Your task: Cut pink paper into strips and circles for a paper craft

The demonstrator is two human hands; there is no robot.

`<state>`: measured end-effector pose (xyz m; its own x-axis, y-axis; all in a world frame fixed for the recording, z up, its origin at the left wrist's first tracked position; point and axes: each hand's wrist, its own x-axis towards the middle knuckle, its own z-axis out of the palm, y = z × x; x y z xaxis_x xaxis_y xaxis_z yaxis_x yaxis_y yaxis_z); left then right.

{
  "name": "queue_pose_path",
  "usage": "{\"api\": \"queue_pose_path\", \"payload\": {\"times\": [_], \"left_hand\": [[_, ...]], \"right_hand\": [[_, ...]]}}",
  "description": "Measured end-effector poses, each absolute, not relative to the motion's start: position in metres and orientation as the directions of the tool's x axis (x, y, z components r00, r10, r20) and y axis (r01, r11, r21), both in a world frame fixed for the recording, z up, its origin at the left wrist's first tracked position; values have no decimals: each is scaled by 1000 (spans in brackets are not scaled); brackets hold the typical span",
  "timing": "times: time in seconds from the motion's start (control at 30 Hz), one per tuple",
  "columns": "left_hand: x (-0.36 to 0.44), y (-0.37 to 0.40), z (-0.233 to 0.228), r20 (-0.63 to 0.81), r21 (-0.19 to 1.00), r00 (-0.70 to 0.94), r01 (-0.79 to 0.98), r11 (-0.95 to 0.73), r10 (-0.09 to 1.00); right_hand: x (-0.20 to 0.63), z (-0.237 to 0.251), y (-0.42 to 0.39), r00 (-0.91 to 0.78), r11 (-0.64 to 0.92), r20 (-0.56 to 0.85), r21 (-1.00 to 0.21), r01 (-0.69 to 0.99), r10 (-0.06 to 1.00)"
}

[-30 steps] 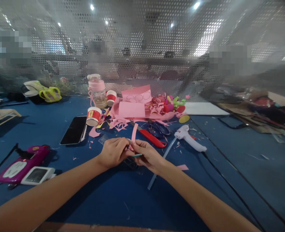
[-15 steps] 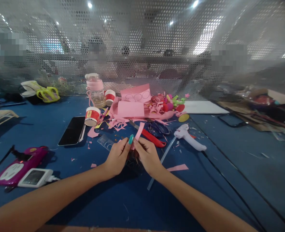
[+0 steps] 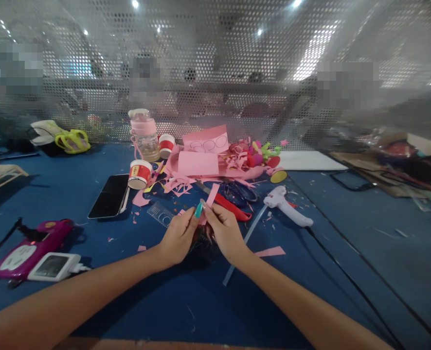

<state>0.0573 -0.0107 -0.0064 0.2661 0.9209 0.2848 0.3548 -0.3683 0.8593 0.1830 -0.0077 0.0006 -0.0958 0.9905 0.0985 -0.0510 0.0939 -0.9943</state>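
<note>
Both thumbs meet on a narrow pink paper strip point(image 3: 212, 194) that sticks up between my hands. My left hand point(image 3: 179, 236) is closed on its lower end, the thumb's teal nail showing in front. Pinching the same strip from the other side is my right hand point(image 3: 227, 236), its fingers curled behind. What lies under the fingers is partly hidden and dark. Just beyond the hands are a red-handled utility knife point(image 3: 233, 208) and blue scissors point(image 3: 237, 192). A clear stencil ruler point(image 3: 159, 214) lies left of the left hand.
A white glue gun point(image 3: 288, 207) with a long glue stick and cord lies to the right, near a loose pink strip point(image 3: 270, 252). Pink paper scraps point(image 3: 198, 164), paper cups point(image 3: 140, 175) and a bottle point(image 3: 144, 138) stand behind. A phone point(image 3: 109, 197) lies left.
Very little differs. The thumbs have shifted slightly against each other on the pink strip, and the view has tilted a touch.
</note>
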Motion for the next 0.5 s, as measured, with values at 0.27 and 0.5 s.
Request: {"api": "queue_pose_path", "payload": {"times": [0.27, 0.5], "left_hand": [[56, -11, -13, 283, 924, 232, 193, -329, 931], [57, -10, -7, 325, 789, 286, 443, -425, 902]], "right_hand": [[184, 2, -13, -70, 202, 197, -978, 61, 978], [183, 4, -13, -56, 196, 193, -979, 49, 980]]}}
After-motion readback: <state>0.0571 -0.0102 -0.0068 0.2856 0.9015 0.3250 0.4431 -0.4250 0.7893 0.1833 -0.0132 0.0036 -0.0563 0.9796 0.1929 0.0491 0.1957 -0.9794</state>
